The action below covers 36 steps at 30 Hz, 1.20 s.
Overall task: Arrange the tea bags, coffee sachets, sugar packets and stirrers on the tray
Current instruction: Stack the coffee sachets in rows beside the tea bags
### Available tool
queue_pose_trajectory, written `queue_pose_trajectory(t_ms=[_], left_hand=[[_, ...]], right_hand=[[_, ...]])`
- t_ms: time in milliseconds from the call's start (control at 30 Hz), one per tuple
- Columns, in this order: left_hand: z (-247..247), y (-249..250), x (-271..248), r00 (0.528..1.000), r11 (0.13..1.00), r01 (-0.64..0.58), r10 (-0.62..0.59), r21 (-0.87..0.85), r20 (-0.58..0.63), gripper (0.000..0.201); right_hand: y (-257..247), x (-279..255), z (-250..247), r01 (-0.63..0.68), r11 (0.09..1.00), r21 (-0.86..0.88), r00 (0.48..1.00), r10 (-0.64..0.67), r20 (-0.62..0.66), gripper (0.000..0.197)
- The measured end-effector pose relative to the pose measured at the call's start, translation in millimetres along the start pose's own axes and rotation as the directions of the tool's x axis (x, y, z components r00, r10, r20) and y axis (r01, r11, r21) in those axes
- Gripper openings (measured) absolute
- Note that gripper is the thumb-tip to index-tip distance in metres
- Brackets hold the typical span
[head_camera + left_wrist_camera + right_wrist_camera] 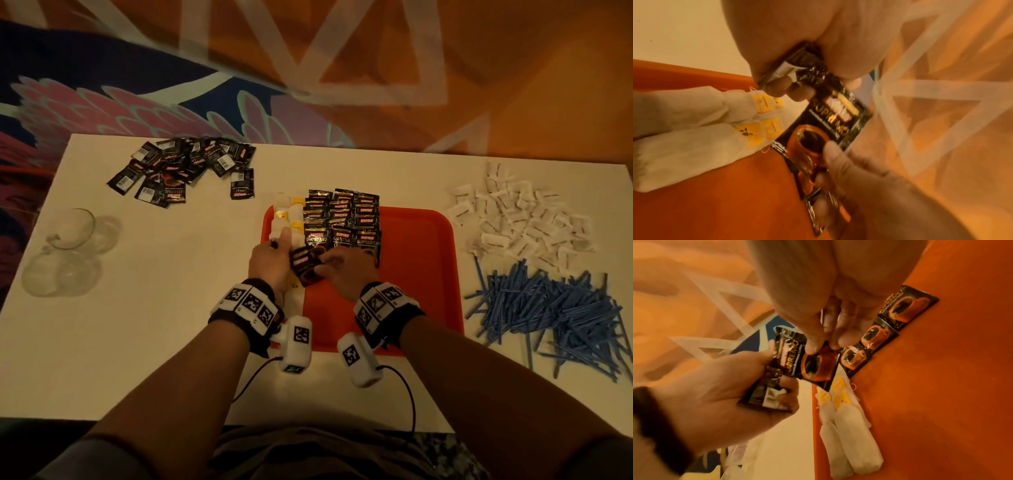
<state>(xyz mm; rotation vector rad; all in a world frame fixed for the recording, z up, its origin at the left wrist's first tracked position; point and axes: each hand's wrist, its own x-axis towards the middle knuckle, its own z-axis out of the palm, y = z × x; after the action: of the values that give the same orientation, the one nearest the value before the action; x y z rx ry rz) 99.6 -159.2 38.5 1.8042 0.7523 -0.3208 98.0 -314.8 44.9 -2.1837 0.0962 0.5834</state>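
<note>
Two hands meet over the tray's [418, 270] left half. Left hand [270, 260] curls round a small stack of sachets [303, 263]; how many is unclear, since palm and fingers cover most of it. Right hand [342, 274] pinches the top sachet [813, 365] thumb against fingertip, at the cup print. Both wrist views are blurred. Tea bags [287, 216] lie along the tray's left edge, partly hidden by the left hand, with laid sachet rows [342, 219] just beside them. Loose sachets [185, 168], sugar packets [524, 219] and stirrers [548, 308] lie on the table [154, 325], off the tray.
</note>
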Motion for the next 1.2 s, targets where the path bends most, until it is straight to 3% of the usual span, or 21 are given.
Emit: queue_pose_trajectory(t_ms=[267, 600, 967, 1100, 1200], left_hand=[[-36, -29, 22, 0.983, 0.977, 0.177, -0.171, -0.121, 0.063, 0.033], [-49, -40, 25, 0.971, 0.959, 0.236, -0.226, -0.156, 0.075, 0.026], [-43, -31, 17, 0.968, 0.942, 0.234, -0.202, -0.240, 0.151, 0.014], [-35, -22, 10, 0.961, 0.898, 0.269, -0.227, -0.348, 0.156, 0.023], [-27, -17, 7, 0.970, 0.906, 0.231, -0.186, -0.355, 0.155, 0.024]], right_hand=[[21, 36, 7, -0.270, 0.955, -0.119, 0.962, 0.264, -0.064, 0.030], [20, 56, 22, -0.408, 0.912, 0.025, 0.906, 0.408, -0.115, 0.017], [22, 50, 18, -0.384, 0.919, 0.094, 0.905, 0.394, -0.157, 0.024], [22, 43, 12, -0.367, 0.923, 0.118, 0.908, 0.383, -0.169, 0.023], [18, 33, 6, -0.307, 0.948, 0.086, 0.936, 0.317, -0.155, 0.020]])
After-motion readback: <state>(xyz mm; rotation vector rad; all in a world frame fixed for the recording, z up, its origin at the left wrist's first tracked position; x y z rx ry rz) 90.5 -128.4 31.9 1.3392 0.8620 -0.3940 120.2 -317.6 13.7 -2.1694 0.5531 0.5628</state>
